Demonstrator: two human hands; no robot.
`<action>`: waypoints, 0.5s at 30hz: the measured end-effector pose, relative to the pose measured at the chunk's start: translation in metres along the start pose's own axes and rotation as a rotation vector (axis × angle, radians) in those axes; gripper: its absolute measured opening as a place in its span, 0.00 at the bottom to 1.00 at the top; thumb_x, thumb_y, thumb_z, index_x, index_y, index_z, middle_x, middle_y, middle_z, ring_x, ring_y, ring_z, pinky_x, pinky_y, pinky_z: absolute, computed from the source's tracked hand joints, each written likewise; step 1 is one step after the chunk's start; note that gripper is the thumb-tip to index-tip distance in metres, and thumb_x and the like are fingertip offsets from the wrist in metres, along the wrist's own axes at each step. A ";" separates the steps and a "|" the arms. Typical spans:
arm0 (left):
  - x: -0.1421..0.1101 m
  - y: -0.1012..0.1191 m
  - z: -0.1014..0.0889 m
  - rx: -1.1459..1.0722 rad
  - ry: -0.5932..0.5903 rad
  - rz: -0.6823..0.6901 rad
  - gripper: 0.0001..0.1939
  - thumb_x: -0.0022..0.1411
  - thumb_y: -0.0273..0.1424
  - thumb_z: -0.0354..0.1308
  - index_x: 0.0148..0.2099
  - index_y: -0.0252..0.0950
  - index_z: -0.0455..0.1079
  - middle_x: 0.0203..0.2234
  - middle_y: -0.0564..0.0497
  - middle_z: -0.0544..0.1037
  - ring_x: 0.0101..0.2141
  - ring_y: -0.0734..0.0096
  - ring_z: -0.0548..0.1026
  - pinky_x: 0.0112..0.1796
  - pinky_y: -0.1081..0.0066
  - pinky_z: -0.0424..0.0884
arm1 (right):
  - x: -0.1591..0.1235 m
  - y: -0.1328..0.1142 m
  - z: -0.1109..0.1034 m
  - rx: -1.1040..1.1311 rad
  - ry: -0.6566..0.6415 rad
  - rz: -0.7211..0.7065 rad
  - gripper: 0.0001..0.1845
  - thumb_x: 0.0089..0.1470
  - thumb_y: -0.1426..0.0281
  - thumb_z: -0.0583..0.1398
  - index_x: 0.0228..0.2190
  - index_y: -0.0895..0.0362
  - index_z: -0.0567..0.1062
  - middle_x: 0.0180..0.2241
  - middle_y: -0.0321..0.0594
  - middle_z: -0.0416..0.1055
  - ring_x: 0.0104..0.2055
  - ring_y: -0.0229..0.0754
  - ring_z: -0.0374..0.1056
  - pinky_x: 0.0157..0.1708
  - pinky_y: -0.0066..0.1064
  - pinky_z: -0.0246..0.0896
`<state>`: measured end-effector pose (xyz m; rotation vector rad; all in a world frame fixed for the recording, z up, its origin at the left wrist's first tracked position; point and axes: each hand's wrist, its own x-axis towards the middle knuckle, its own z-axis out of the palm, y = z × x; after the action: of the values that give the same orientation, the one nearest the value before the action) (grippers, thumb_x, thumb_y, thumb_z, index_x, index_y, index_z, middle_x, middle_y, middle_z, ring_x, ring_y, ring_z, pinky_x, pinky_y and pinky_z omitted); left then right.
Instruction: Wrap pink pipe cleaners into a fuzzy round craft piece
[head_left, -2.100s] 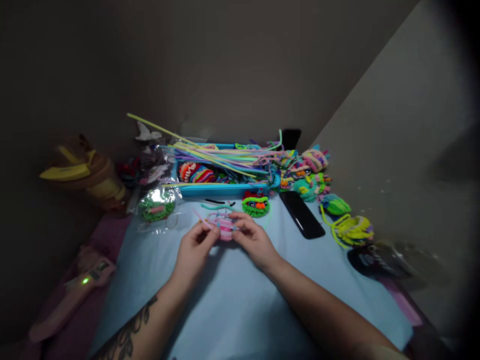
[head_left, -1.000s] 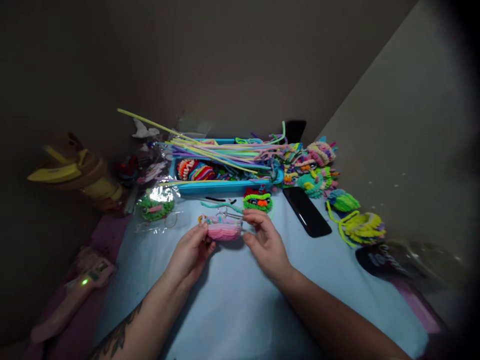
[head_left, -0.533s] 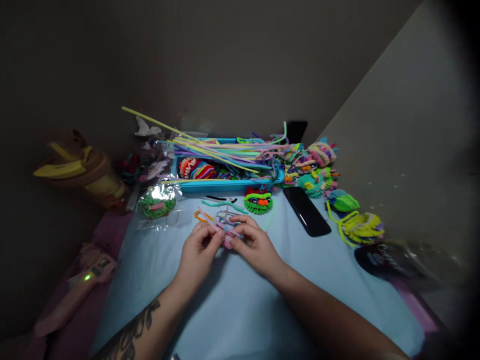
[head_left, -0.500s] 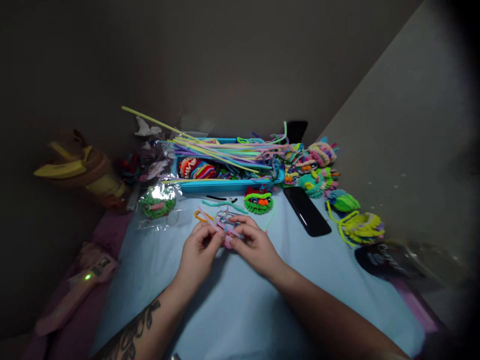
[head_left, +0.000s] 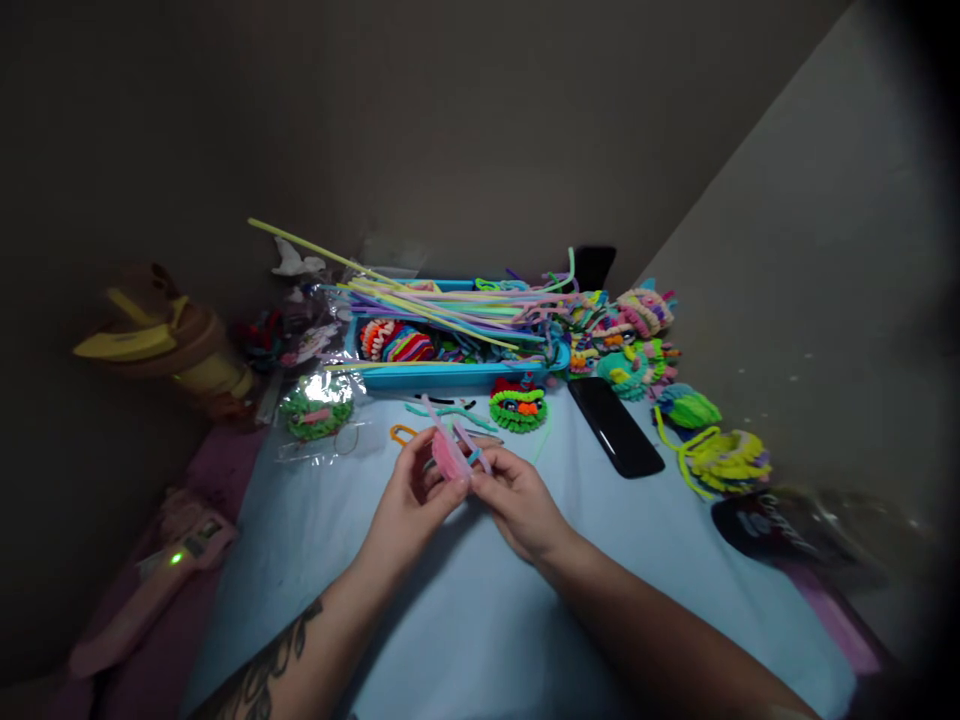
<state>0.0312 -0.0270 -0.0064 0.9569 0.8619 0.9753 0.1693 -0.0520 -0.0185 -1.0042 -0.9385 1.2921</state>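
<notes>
Right now the left hand (head_left: 409,500) is cupping the pink piece (head_left: 448,458), its fingers curling around the left side and its thumb pressing near the bottom. The right hand (head_left: 523,503) is pinching at the lower right edge, where lilac strands (head_left: 464,436) are sticking up. Both are working over the table (head_left: 457,630), the black phone (head_left: 616,428) lying right.

Head-worn view, facing forward and down

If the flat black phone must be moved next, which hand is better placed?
Probably the right hand: it is nearer the phone, and the left hand cups the pink piece.
</notes>
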 end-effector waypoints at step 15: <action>-0.003 0.008 -0.005 0.173 0.003 0.058 0.30 0.48 0.36 0.67 0.53 0.37 0.63 0.42 0.45 0.76 0.41 0.63 0.74 0.44 0.66 0.69 | -0.005 -0.009 0.003 -0.309 -0.197 -0.080 0.12 0.52 0.59 0.62 0.28 0.55 0.74 0.42 0.41 0.68 0.47 0.44 0.65 0.50 0.36 0.61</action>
<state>0.0232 -0.0267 0.0000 1.1337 0.9371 0.9625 0.1688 -0.0568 -0.0085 -1.0753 -1.3472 1.2170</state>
